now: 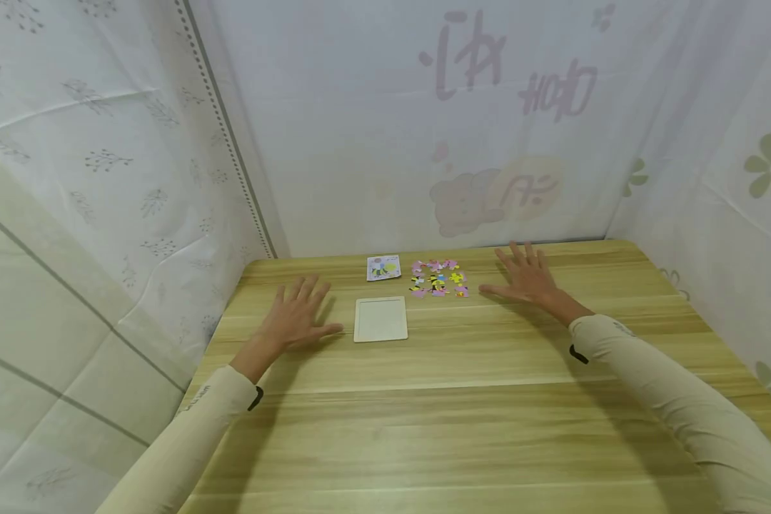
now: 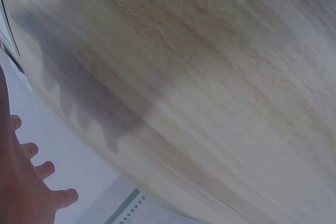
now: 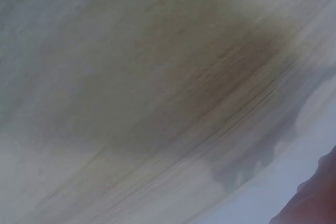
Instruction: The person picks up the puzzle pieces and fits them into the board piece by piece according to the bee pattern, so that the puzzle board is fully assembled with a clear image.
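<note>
My left hand (image 1: 294, 316) is spread with straight fingers over the table, left of a pale square puzzle tray (image 1: 382, 320) with a raised rim. Its thumb points at the tray and stays apart from it. On the other side, my right hand (image 1: 527, 277) is spread too, its thumb just right of a cluster of loose jigsaw pieces (image 1: 437, 279) in pink, yellow and black. Neither hand holds anything. Behind the tray lies a small picture card (image 1: 383, 268) showing a bee-like figure. In the left wrist view, fingertips of the left hand (image 2: 23, 182) show at the lower left.
All of this lies on a wood-grain table (image 1: 385, 435). Its back edge meets a printed white curtain (image 1: 360, 143), and more patterned cloth hangs at the left and right sides. Both wrist views mostly show tabletop and hand shadows.
</note>
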